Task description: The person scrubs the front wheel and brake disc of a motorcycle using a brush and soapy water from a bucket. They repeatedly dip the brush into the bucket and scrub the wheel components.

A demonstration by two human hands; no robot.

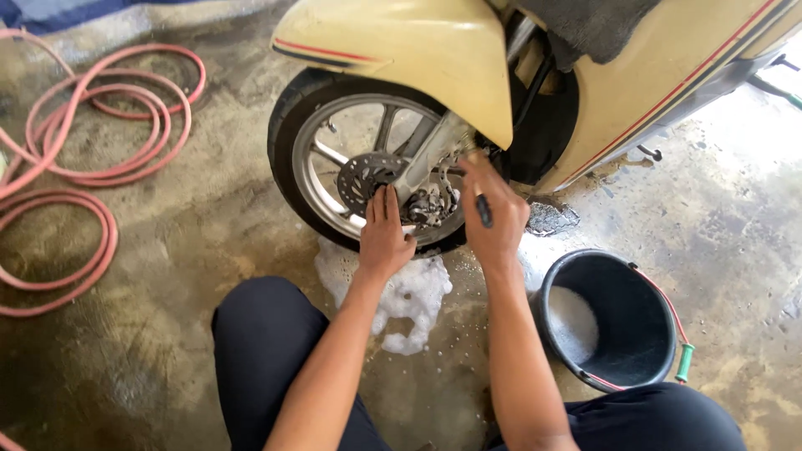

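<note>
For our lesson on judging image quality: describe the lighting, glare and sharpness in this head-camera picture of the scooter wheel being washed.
Head view: strong daylight bleaches the wet concrete floor at upper right into glare; the black plastic bucket and the spoked front wheel are evenly lit and sharp; the left hand on the wheel is crisp, the right hand holding a dark brush handle slightly soft; the coiled pink hose bends toward the edge.

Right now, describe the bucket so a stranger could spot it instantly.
Find the cream scooter's front wheel. To the right of it, by the right hand, a black bucket stands on the wet concrete floor. It alone is round and black, with suds inside and a red wire handle.
</note>
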